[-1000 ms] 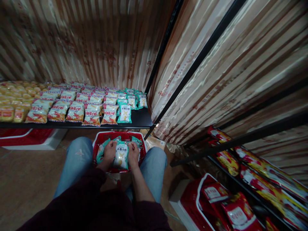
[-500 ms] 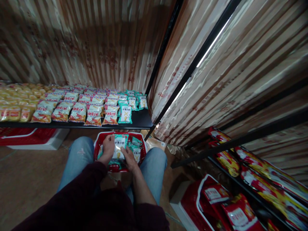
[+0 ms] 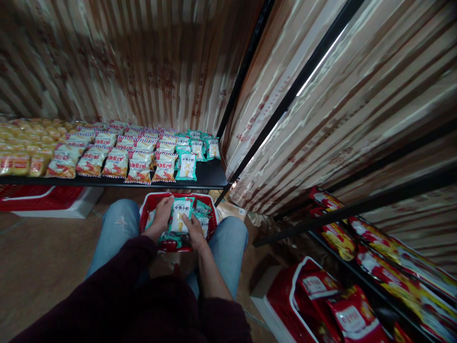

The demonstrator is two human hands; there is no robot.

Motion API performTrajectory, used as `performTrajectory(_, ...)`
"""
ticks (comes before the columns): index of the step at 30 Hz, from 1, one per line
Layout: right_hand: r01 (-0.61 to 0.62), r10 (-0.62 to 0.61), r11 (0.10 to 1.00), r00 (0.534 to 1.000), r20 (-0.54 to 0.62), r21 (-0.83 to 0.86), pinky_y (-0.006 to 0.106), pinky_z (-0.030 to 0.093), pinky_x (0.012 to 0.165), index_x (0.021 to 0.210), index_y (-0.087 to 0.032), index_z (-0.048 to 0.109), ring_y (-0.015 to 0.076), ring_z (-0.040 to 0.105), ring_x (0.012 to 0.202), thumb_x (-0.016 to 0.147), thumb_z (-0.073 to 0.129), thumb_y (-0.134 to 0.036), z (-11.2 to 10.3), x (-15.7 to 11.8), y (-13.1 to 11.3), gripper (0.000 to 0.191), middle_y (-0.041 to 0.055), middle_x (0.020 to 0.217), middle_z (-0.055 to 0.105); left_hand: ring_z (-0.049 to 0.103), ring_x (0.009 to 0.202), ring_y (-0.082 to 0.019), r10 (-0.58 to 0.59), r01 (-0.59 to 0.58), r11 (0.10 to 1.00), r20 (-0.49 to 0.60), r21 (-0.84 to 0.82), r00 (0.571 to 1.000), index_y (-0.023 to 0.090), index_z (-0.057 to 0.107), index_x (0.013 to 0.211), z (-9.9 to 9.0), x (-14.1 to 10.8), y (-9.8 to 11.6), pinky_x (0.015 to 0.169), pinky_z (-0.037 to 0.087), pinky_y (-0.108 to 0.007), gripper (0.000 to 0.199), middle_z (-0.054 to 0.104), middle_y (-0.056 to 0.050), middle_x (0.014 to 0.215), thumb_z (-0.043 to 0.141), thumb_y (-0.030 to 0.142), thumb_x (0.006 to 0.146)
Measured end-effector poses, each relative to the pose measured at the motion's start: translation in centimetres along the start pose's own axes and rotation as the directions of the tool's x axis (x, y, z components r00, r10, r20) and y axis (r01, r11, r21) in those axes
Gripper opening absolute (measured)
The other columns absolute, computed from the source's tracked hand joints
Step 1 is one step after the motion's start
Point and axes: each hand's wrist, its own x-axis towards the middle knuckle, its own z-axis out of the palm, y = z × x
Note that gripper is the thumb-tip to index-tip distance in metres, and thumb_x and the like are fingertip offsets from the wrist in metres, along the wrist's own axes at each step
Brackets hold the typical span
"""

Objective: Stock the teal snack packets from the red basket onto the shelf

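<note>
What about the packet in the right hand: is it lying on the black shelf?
No, the right hand holds the green-and-white packet over the red basket, in front of the black shelf.

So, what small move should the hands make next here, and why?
Probably lift the green-and-white snack packet toward the matching packets at the right end of the black shelf. The right hand already holds it above the red basket, thumb across its front, with the left hand close by its left edge.
</note>
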Motion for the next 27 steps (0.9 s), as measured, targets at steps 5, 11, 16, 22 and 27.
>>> performTrajectory(5,0.007,-0.007,1.0,0.999,-0.046,0.001,0.029,0.054,0.063,0.102,-0.018,0.061,0.0193,0.067,0.073,0.066,0.069,-0.052,-0.1,0.4,0.6,0.05,0.0033,0.083,0.072,0.055,0.067,-0.016,-0.053,0.051,0.999,0.097,0.019,0.994,0.017,0.058,0.067,-0.5,-0.9,-0.8,0.062,0.043,-0.025,0.043,0.06,0.0,0.065,0.064,0.059,0.057)
performTrajectory(11,0.011,-0.01,1.0,0.997,-0.08,0.008,0.03,0.055,0.063,0.103,-0.018,0.06,0.0197,0.067,0.074,0.065,0.07,-0.052,-0.1,0.5,0.6,0.052,0.0034,0.081,0.071,0.057,0.063,-0.015,-0.121,0.138,0.988,0.213,-0.066,0.97,0.016,0.057,0.073,-0.4,-1.5,-1.9,0.059,0.046,-0.026,0.045,0.063,-0.001,0.069,0.065,0.057,0.057)
performTrajectory(16,-0.001,0.0,1.0,0.999,-0.043,-0.027,0.028,0.053,0.058,0.103,-0.02,0.06,0.0193,0.067,0.074,0.068,0.066,-0.054,0.2,0.0,-0.2,0.049,0.004,0.088,0.071,0.058,0.055,-0.015,-0.13,0.144,0.986,0.147,-0.089,0.981,0.018,0.055,0.068,-0.2,-1.2,-2.4,0.053,0.045,-0.026,0.041,0.06,0.001,0.058,0.067,0.054,0.057)
performTrajectory(22,-0.073,0.072,0.997,0.997,-0.039,-0.033,0.022,0.047,0.048,0.116,-0.025,0.055,0.0148,0.064,0.068,0.068,0.068,-0.049,0.0,-0.6,-0.6,0.055,0.0027,0.099,0.068,0.06,0.057,-0.016,-0.125,0.132,0.986,0.068,-0.106,0.99,0.018,0.056,0.07,0.1,-0.7,-2.3,0.051,0.046,-0.024,0.031,0.063,-0.002,0.062,0.064,0.046,0.063)
performTrajectory(27,-0.015,0.015,0.996,1.0,0.009,-0.087,0.018,0.044,0.046,0.114,-0.024,0.056,0.0102,0.06,0.058,0.067,0.07,-0.045,-0.2,-1.0,-0.5,0.054,0.0014,0.096,0.068,0.059,0.057,-0.015,-0.117,0.119,0.991,0.03,-0.067,0.993,0.017,0.057,0.071,0.2,-1.0,-1.8,0.05,0.045,-0.024,0.029,0.064,-0.003,0.064,0.063,0.045,0.065)
